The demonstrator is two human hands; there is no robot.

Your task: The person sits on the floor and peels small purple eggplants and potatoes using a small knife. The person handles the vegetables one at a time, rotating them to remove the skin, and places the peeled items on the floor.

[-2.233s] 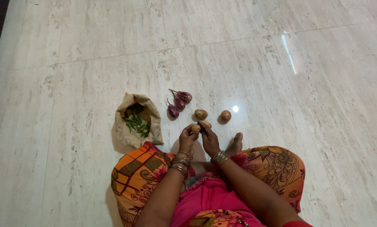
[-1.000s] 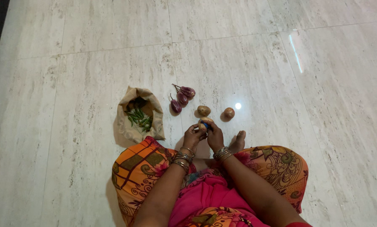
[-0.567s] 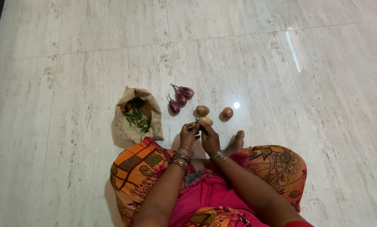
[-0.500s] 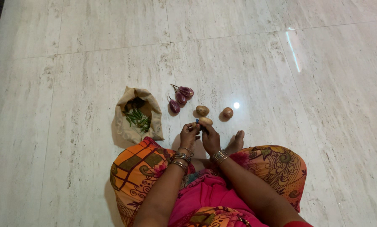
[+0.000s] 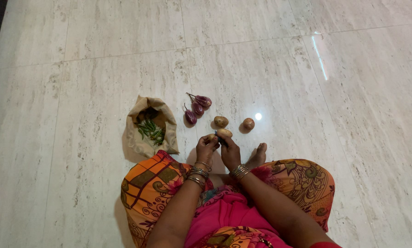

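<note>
Above lap: both hands' fingers pinching potato (image 5: 224, 133); loose potatoes (image 5: 221, 121), brinjals (image 5: 197, 108) beyond.

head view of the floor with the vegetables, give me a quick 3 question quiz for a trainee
1. True or false: the open bag holds green chillies.
2. How many purple eggplants lie on the floor?
3. Which things lie closest to the hands: A) two potatoes B) a knife C) a plate

Key:
1. True.
2. Three, right of the bag.
3. A. They lie just beyond the left hand and right hand, which hold another potato together.
</note>
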